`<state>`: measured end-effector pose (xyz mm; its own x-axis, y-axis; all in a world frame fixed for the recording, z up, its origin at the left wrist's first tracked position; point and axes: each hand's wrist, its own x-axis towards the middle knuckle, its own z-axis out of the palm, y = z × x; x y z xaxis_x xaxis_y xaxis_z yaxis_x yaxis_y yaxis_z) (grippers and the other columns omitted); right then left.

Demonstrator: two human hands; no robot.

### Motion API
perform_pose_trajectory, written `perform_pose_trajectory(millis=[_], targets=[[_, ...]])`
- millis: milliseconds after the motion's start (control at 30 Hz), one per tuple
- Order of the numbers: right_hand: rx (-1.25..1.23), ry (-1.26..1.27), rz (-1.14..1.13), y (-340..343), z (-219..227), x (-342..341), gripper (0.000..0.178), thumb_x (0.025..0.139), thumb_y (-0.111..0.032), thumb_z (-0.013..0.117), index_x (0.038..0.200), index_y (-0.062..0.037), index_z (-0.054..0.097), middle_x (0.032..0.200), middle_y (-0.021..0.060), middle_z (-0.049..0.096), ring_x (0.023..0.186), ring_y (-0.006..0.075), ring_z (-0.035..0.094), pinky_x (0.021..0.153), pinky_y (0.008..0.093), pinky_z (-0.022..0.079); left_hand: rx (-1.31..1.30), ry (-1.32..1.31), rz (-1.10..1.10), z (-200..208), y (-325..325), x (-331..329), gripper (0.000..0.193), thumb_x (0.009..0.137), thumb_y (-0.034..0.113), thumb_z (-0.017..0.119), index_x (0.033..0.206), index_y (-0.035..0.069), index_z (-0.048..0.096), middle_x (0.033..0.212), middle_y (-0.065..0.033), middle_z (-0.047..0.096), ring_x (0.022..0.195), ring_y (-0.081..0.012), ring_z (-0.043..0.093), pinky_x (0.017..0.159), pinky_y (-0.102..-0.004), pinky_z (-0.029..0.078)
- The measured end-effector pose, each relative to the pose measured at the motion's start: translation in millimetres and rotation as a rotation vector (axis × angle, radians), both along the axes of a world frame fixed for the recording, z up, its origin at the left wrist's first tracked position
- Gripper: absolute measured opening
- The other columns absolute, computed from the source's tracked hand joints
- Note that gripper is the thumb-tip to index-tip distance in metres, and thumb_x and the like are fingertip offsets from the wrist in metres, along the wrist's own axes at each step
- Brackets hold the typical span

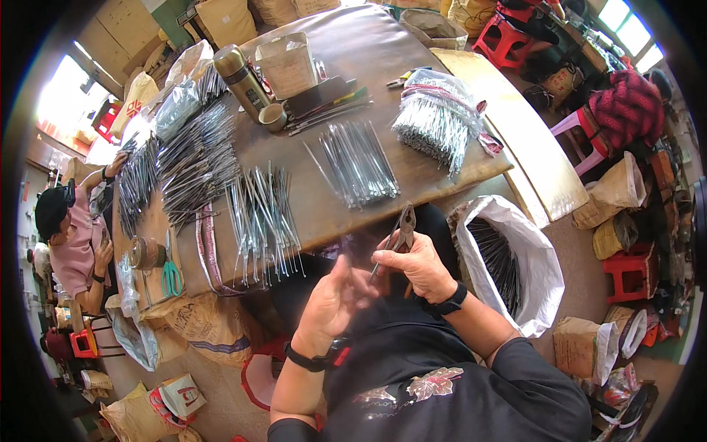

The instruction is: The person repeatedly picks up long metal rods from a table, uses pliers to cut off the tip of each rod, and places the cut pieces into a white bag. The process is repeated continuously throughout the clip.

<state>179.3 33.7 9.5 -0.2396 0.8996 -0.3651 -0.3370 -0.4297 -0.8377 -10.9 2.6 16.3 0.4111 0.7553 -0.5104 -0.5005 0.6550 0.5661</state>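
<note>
Pliers (406, 221) stand jaws up in my right hand (421, 267), whose fingers wrap round the handles just off the table's front edge. Beside the thumb, a thin metal rod (378, 267) slants down toward my left hand (333, 300). Motion smears my left fingers, so their hold on the rod cannot be made out. Thin metal rods (265, 217) with small knobbed ends hang over the table edge ahead of my left hand. A neat row of similar rods (357, 162) lies ahead of the pliers. Farther right, a plastic bag (442, 92) wraps a thick bundle of rods.
A white sack (546, 287) of dark rods stands right of my knees. On the brown table (361, 44) are a thermos (237, 74), a cup (272, 116), a cardboard box (286, 65) and teal-handled scissors (171, 278). Another person (74, 254) in pink is at the left.
</note>
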Motion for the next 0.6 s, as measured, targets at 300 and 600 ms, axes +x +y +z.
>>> perform_pose_trajectory(millis=[300,600], targets=[[-0.26,0.287,-0.112,-5,-15,3,0.027,0.09,-0.024,0.063,0.094,0.0025,0.064,0.09,0.0132,0.066,0.082,0.0195,0.064,0.074,0.0315,0.053,0.061,0.134,0.147,-7,0,10,0.013,0.082,0.006,0.071,0.087,0.006,0.059,0.069,-0.0001,0.058,0.049,-0.008,0.049,0.042,-0.0185,0.032],[-0.333,0.585,0.144,-20,-29,31,0.049,0.068,-0.002,0.05,0.116,-0.0007,0.05,0.099,0.0253,0.063,0.071,0.0328,0.067,0.059,0.0365,0.056,0.388,0.582,0.176,-1,-5,10,0.016,0.084,0.0,0.066,0.101,-0.001,0.069,0.073,0.0036,0.056,0.055,-0.0011,0.045,0.047,-0.0166,0.037]])
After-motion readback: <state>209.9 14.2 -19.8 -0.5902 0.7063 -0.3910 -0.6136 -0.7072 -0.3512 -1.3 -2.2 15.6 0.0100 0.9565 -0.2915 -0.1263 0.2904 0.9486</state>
